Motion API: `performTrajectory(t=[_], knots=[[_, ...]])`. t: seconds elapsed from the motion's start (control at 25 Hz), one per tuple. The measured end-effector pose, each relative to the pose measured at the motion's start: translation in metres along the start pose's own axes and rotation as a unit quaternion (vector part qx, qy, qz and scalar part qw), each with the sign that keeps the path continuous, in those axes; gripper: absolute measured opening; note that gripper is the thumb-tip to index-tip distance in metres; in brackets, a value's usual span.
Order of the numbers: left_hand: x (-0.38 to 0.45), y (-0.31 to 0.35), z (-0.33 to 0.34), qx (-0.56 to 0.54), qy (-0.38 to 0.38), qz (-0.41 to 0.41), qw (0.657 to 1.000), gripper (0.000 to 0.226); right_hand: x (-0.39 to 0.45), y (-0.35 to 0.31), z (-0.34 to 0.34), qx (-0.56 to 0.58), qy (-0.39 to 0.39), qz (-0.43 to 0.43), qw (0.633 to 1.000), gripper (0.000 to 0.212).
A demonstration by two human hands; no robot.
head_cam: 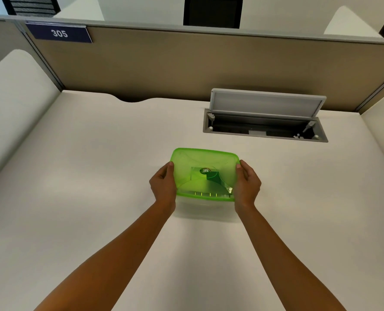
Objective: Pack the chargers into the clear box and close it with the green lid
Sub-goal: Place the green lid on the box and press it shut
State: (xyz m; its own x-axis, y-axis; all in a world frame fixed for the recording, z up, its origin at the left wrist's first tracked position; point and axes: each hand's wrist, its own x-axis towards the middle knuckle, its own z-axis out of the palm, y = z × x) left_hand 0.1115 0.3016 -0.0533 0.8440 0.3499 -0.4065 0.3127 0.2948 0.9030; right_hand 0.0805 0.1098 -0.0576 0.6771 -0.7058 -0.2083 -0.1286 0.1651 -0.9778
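Lid, green [205, 162], translucent plastic, seated on clear box [203, 204] at mid-desk [85, 176], just in front of us. We hold it w/ both hands: left hand [163, 185] on the left short edge, right hand [247, 184] on the right short edge, thumbs up on the rim, fingers wrapped down the sides and pressed inward against lid and box together. Near edge of the lid looks lower than the far edge, so we can't say it is clipped all round.

Handling, our est.: thin-walled, light, somewhat flexy; lid will bow if squeezed mid-span. Smooth plastic, prob. a bit slippery. Best purchase is where we have it, at the short ends under the rim; press corners to seat it, not the centre.

Contents: seen only through the green tint. One dark squarish item [212, 178] w/ a round logo mark on a paler panel, approx. centre; likely a charger, count can't be told. Box wall below the lid is almost invisible against the desk.

Also present: open cable hatch [265, 122] in the desk behind and to the right (flap up, well apart from the box); partition [164, 63] w/ plate "305" [59, 33].
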Motion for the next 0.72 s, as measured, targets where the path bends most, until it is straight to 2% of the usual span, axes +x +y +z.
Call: performTrajectory(t=[0.32,0.52,0.72], knots=[[0.058,0.011,0.056,0.020,0.030,0.008,0.999,0.024,0.072,-0.011,0.046,-0.063,-0.016,-0.028,0.997,0.032],[0.089,0.020,0.079,0.053,0.006,0.013,0.998,0.025,0.098,-0.016,0.061,-0.081,-0.003,-0.043,0.996,0.034],[0.111,0.023,0.091,0.029,-0.009,-0.002,1.000,0.025,0.117,-0.023,0.072,-0.118,-0.010,-0.084,0.989,0.035]])
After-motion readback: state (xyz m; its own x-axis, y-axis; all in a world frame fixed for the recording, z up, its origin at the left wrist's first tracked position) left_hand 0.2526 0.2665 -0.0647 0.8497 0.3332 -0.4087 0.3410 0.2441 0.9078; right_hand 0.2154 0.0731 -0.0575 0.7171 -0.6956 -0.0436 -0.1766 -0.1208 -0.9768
